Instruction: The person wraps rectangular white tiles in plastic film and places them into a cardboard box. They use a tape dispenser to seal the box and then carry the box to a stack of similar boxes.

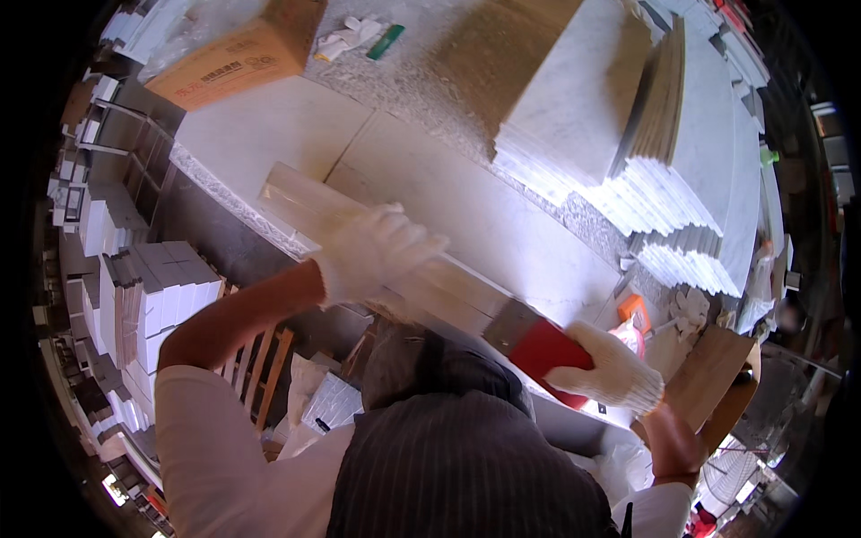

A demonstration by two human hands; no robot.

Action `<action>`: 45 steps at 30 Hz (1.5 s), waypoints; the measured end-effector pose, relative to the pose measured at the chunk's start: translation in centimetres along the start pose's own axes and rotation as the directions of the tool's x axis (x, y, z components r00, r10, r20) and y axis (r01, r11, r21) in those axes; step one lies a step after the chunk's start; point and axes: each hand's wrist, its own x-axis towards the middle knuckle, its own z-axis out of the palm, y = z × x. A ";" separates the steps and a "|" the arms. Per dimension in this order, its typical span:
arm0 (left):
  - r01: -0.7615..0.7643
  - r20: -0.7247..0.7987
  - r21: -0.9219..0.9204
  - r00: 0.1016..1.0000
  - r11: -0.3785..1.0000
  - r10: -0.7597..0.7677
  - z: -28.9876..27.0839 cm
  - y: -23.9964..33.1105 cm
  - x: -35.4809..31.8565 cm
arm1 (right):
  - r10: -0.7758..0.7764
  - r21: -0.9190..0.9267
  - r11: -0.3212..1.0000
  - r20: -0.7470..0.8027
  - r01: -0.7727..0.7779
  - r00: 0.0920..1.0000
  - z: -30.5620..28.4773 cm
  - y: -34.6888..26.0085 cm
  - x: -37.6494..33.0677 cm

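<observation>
A long pale strip (466, 291), seemingly stone or tile, lies slantwise over a white marble-patterned slab (421, 161). My left hand (377, 254), in a white knit glove, rests across the strip with its fingers stretched out; they are a little blurred and the thumb is hidden. At the strip's near right end is a flat red piece with a grey band (549, 357), perhaps a scraper or sanding block. My right hand (614, 369), gloved too, is closed on the red part, with its thumb on top. Whether the red piece joins the strip cannot be told.
Stacked marble-look slabs (574, 108) stand at the far right. A cardboard box (238, 67), white gloves (348, 38) and a green block (386, 42) lie at the far left and back. An orange object (634, 314) sits beyond my right hand. Stacked white boxes (166, 305) fill the left.
</observation>
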 end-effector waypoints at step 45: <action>-0.362 -0.425 -0.070 0.854 0.930 0.300 0.4 17.4 13.7 | -0.256 -0.337 0.932 -0.872 -0.133 0.418 7.0 15.5 11.1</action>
